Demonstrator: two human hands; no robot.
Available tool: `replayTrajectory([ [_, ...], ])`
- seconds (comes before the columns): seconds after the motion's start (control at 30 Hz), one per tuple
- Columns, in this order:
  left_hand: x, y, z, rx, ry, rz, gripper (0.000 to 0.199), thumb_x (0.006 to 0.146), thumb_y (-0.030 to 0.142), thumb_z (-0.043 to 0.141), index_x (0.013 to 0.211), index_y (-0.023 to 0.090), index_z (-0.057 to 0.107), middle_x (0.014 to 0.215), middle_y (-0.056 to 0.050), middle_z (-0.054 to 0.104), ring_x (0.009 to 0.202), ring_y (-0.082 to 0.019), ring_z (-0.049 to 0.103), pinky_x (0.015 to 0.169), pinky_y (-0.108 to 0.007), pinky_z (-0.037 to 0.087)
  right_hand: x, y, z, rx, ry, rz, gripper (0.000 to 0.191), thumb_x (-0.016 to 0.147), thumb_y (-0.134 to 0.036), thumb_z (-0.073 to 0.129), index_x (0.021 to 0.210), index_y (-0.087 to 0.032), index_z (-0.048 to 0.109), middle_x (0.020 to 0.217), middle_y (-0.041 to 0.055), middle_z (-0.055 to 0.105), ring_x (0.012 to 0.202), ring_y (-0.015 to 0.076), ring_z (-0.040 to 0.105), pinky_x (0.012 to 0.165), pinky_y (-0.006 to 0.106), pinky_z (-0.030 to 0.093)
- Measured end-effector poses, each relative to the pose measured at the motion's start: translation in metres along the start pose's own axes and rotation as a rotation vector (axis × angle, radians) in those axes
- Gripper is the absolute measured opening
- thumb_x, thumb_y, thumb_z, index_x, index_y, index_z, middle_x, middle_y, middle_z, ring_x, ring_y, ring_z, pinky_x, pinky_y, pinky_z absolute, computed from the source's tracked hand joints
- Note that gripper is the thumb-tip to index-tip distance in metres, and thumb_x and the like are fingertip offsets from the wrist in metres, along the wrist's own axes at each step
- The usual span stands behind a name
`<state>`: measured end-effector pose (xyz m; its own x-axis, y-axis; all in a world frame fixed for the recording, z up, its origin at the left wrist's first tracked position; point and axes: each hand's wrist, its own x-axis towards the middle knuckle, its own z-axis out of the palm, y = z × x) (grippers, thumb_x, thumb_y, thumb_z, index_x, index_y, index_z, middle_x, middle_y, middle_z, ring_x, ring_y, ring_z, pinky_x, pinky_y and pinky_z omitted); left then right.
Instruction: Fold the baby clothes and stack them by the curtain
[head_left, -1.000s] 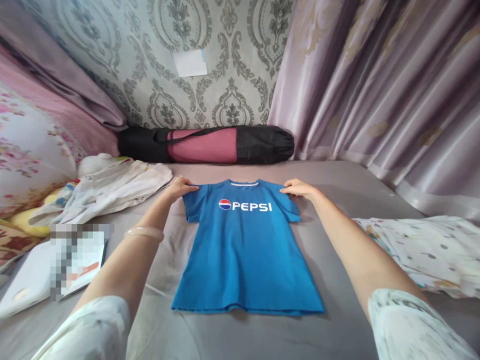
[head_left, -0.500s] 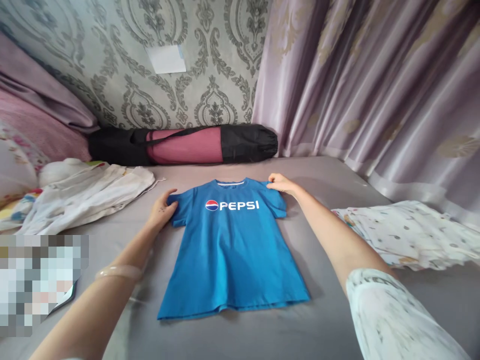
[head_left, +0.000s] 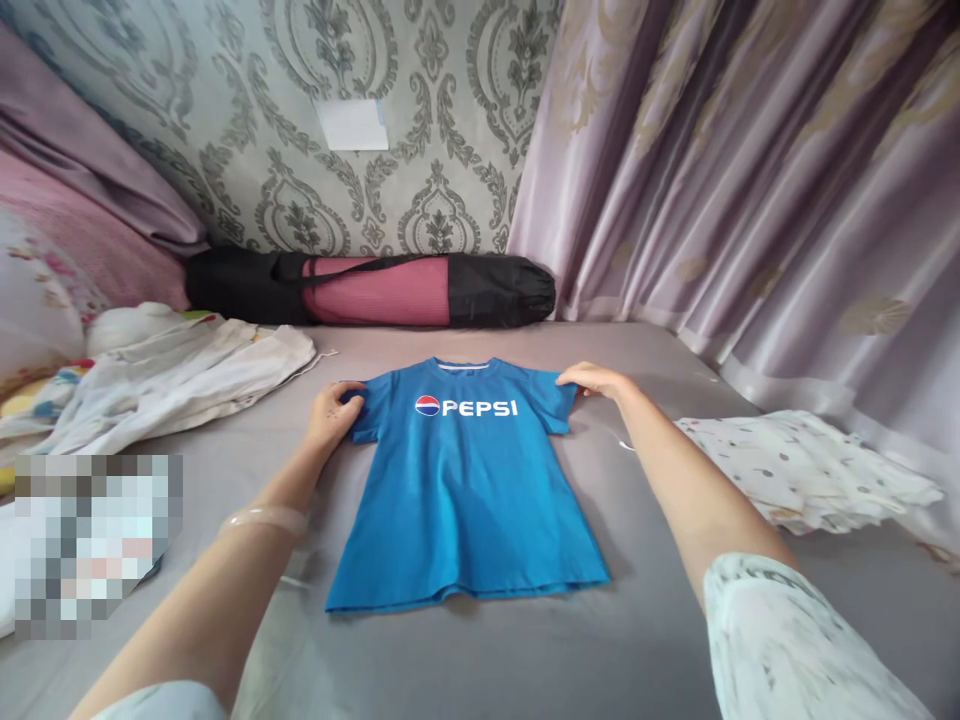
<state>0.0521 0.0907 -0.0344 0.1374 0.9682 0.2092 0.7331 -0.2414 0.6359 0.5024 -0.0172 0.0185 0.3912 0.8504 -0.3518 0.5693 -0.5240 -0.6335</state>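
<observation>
Before you is a bed (head_left: 525,660) under a smooth grey sheet. Behind it rises a wall (head_left: 431,60) papered in grey scrollwork; on the right, a satiny lilac curtain (head_left: 675,180) falls in deep folds. A blue T-shirt (head_left: 457,500) lies flat in the middle of the bed, neck away from you, soft ripples at its hem, PEPSI across the chest. Along the wall rests a tube-shaped black bag (head_left: 499,290), gathered at its right end; its middle is pink and ribbed, whether a mat inside or the bag itself you cannot tell. Rumpled white cloth (head_left: 210,380) lies to the left, spotted cloth (head_left: 795,465) to the right. Your right hand (head_left: 566,380) pinches one sleeve. Your left hand (head_left: 356,396) curls around the other sleeve's edge; whether it grips, you cannot tell. A pale, round bangle (head_left: 266,518) circles your left forearm.
</observation>
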Motion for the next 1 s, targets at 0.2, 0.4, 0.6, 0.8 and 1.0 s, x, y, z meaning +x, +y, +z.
replayTrajectory([
  [0.2,0.000,-0.007,0.003,-0.102,0.053,0.045,0.046,0.070,0.031,0.044,0.106,0.015,0.068,0.094,-0.006,0.065,0.084,-0.022,0.059,0.077,-0.032,0.051,-0.017,0.001,0.032,0.209,0.194,0.007,0.013,0.082,-0.013,0.051,0.085,-0.017,0.063,0.076,0.0010,0.068,0.071,0.0126,0.064,0.062,0.020,0.050],
  [0.4,0.003,-0.012,0.007,-0.086,0.081,0.179,0.043,0.070,0.029,0.046,0.106,0.015,0.066,0.097,-0.008,0.061,0.083,-0.022,0.057,0.084,-0.037,0.049,-0.015,-0.008,0.061,0.070,0.489,0.045,0.026,0.092,-0.021,0.042,0.110,-0.015,0.060,0.102,0.0121,0.069,0.104,0.0229,0.063,0.087,0.032,0.048],
  [0.6,0.005,-0.018,0.015,-0.005,0.072,0.273,0.039,0.075,0.023,0.043,0.106,0.013,0.065,0.098,-0.011,0.058,0.083,-0.022,0.059,0.085,-0.037,0.049,-0.027,-0.009,0.070,-0.349,0.520,-0.030,0.038,0.101,-0.028,0.027,0.128,-0.017,0.051,0.110,0.0175,0.066,0.109,0.0287,0.062,0.092,0.041,0.043],
  [0.8,0.007,-0.021,0.019,0.075,0.097,0.251,0.040,0.076,0.019,0.042,0.107,0.010,0.065,0.097,-0.014,0.057,0.088,-0.025,0.059,0.089,-0.039,0.048,-0.028,0.003,0.067,-0.608,0.508,0.015,0.041,0.100,-0.022,0.022,0.127,-0.012,0.051,0.114,0.0219,0.064,0.107,0.0298,0.063,0.088,0.042,0.046],
  [1.0,0.006,-0.018,0.015,0.076,0.100,0.152,0.041,0.075,0.021,0.044,0.108,0.011,0.065,0.099,-0.013,0.058,0.088,-0.025,0.060,0.089,-0.040,0.049,-0.022,0.010,0.065,-0.622,0.564,0.051,0.040,0.097,-0.019,0.027,0.121,-0.007,0.056,0.110,0.0228,0.065,0.101,0.0311,0.065,0.083,0.041,0.047],
])
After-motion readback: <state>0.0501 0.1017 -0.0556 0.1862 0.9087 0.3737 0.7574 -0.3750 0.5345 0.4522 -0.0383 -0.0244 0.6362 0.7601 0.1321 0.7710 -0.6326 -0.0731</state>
